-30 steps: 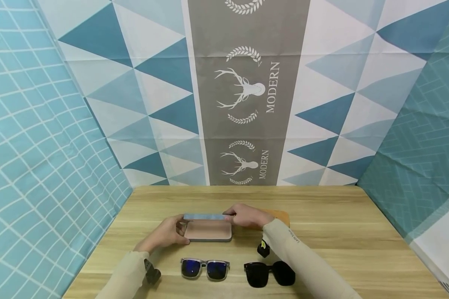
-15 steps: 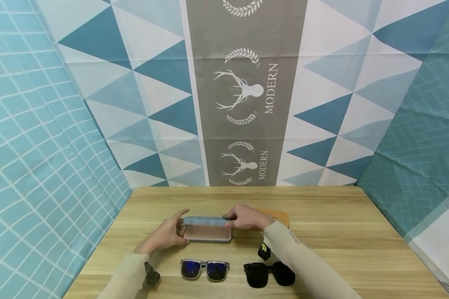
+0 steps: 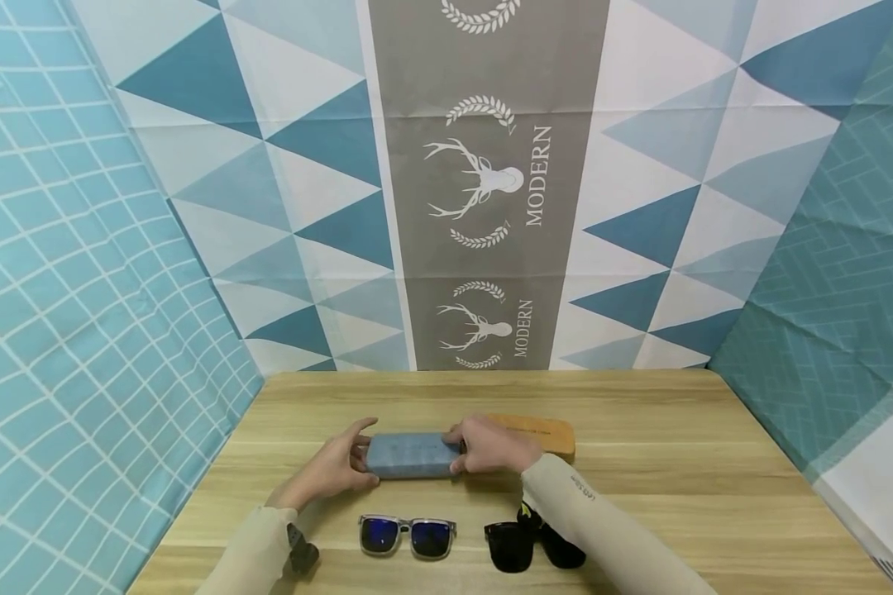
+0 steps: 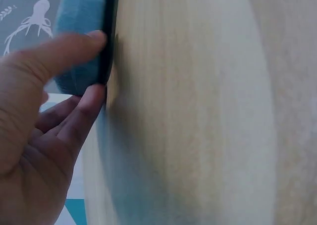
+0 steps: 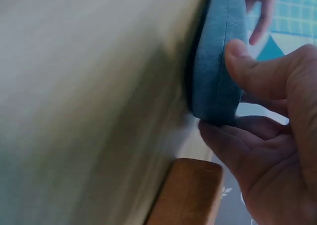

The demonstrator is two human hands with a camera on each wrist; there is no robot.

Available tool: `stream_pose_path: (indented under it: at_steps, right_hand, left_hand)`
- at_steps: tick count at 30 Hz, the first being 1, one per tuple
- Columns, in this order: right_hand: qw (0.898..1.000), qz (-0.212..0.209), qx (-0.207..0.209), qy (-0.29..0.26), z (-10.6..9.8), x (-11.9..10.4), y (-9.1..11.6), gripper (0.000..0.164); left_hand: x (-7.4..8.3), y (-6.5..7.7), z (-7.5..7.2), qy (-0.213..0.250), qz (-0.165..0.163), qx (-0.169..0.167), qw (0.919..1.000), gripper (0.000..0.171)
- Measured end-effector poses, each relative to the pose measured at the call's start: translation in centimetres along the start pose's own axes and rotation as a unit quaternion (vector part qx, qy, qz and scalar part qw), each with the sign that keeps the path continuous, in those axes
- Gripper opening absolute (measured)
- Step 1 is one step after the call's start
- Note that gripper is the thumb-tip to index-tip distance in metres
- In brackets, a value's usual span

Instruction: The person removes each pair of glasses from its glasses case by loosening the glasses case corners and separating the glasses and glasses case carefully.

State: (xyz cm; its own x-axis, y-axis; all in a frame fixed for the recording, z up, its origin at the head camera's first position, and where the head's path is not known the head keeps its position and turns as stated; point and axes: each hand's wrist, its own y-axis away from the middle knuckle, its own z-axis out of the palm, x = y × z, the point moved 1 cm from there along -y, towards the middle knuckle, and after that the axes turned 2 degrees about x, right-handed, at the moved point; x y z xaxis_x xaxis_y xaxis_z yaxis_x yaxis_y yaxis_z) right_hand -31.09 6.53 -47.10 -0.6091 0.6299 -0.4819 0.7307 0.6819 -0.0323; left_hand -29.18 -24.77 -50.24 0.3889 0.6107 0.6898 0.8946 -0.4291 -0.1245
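A blue glasses case (image 3: 411, 455) lies on the wooden table with its lid down. My left hand (image 3: 331, 469) holds its left end; in the left wrist view the thumb lies on the case's (image 4: 84, 17) side and other fingers touch the end. At the right end my right hand (image 3: 494, 446) grips the case, its thumb against the side of the case (image 5: 218, 61) in the right wrist view. Sunglasses with clear frames and blue lenses (image 3: 406, 536) lie in front of the case. Black sunglasses (image 3: 510, 547) sit to their right, partly hidden by the right wrist and sleeve.
An orange glasses case (image 3: 554, 435) lies behind and right of the right hand, partly covered by it. The wooden table (image 3: 685, 463) reaches back to a patterned wall covering (image 3: 484, 248). Dark cameras hang at both wrists.
The blue case's lid has come down from raised to shut, hiding the pinkish inside. My right hand has lowered slightly with it, while my left hand stays at the left end.
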Motion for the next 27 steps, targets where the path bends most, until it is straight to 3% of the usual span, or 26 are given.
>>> stream_pose_path:
  at_steps: [5,16,27]
  right_hand:
    - [1.0,0.004,0.011,0.017,0.4,-0.1,0.3,0.063]
    - [0.999,0.007,0.027,0.017,0.5,0.1,0.9,0.071]
    - [0.999,0.035,0.032,0.001,0.1,-0.1,1.1,0.081]
  left_hand:
    - [0.1,-0.1,0.0,-0.033,0.015,-0.011,0.9993,0.089]
    - [1.2,-0.3,-0.2,-0.041,0.005,-0.043,0.9982,0.084]
    - [2.8,-0.2,-0.7,-0.083,0.015,-0.011,0.9964,0.076]
